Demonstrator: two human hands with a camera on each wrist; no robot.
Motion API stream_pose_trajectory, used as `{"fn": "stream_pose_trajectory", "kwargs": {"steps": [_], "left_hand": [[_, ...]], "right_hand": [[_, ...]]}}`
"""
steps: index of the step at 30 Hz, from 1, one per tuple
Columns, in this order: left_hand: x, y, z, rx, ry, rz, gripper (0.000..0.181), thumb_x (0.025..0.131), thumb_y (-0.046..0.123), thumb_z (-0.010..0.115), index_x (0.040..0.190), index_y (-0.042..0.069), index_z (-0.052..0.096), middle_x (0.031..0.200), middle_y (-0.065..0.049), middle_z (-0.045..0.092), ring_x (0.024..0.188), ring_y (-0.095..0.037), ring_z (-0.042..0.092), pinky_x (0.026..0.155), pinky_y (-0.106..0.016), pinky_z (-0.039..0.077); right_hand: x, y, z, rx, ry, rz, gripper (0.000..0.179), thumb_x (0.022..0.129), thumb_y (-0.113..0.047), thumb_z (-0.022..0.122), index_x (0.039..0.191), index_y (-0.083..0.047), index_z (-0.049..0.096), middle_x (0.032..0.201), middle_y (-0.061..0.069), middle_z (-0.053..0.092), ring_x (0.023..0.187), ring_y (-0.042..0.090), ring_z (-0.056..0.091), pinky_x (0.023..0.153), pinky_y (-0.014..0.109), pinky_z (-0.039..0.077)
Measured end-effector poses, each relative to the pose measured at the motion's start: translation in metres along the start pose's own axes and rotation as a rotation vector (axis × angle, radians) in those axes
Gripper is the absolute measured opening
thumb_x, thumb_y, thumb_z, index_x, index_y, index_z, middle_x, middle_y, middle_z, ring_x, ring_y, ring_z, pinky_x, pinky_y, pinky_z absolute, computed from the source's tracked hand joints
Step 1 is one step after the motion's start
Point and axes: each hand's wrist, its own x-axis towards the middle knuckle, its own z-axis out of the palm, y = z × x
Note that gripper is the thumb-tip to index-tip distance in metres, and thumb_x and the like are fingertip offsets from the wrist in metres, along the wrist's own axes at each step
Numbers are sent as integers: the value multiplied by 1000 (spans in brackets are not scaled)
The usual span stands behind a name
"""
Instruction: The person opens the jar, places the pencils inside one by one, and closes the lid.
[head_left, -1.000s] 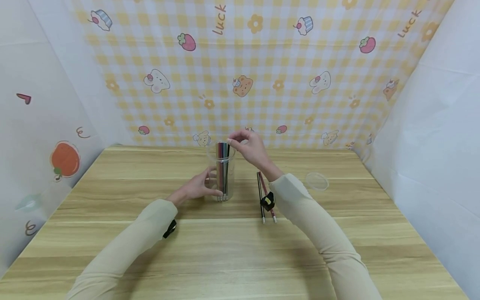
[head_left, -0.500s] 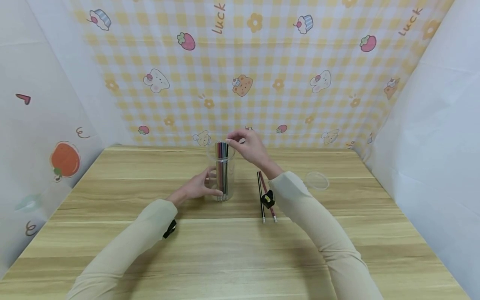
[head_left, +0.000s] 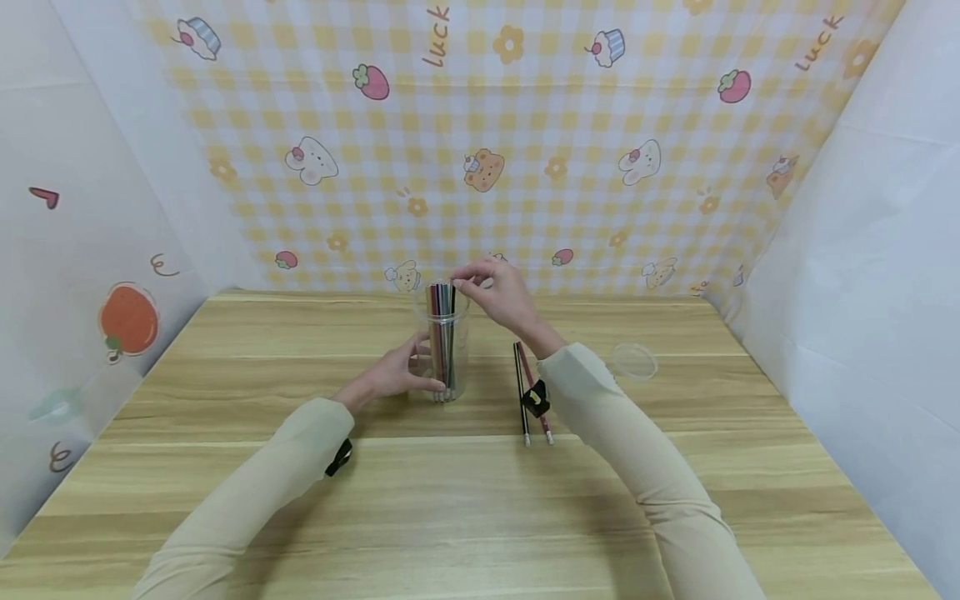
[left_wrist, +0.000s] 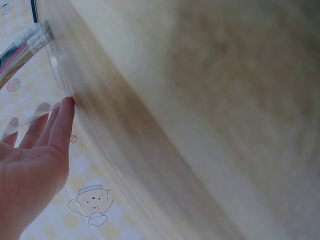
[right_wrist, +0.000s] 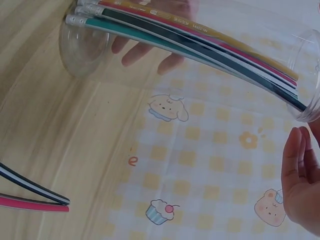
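A clear plastic jar point(head_left: 462, 358) stands upright on the table, holding several pencils point(head_left: 441, 333) with their eraser ends down. My left hand point(head_left: 393, 372) grips the jar low on its left side, thumb in front and fingers behind; in the left wrist view the hand's point(left_wrist: 37, 165) fingers lie along the clear wall. At the mouth, my right hand point(head_left: 506, 300) pinches the top of a black pencil point(head_left: 453, 298) between thumb and index finger. The right wrist view shows yellow, red, dark and green pencils leaning together inside the jar point(right_wrist: 85, 55); the pinching fingertips are partly hidden there.
Right of the jar lie a black pencil point(head_left: 521, 387) and a red pencil point(head_left: 527, 367), partly under the right wrist's black camera mount point(head_left: 536, 399). A round clear lid point(head_left: 634, 362) lies farther right. A checked cloth point(head_left: 555, 208) hangs behind the wooden table point(head_left: 450, 517).
The right hand has shifted slightly left at the jar's mouth, and the pencil tops lean a little more to the left. The left hand and the jar have stayed put.
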Motion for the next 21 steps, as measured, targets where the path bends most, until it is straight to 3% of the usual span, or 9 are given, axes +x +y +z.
{"fn": "stream_pose_trajectory", "kwargs": {"steps": [7, 21], "left_hand": [[-1, 2, 0, -33, -10, 31, 88, 70, 22, 75, 139, 15, 20, 130, -23, 37, 119, -36, 34, 97, -51, 25], [-1, -1, 0, -26, 1, 37, 87, 70, 23, 75, 138, 16, 22, 129, -22, 38, 117, -34, 36, 97, -50, 25]], "right_hand": [[1, 1, -1, 67, -47, 48, 16, 85, -17, 60, 96, -7, 66, 88, -1, 61, 76, 12, 55, 64, 27, 46], [0, 1, 3, 113, -13, 93, 17, 86, -16, 59, 97, -5, 63, 83, 2, 61, 71, 13, 56, 62, 27, 48]]}}
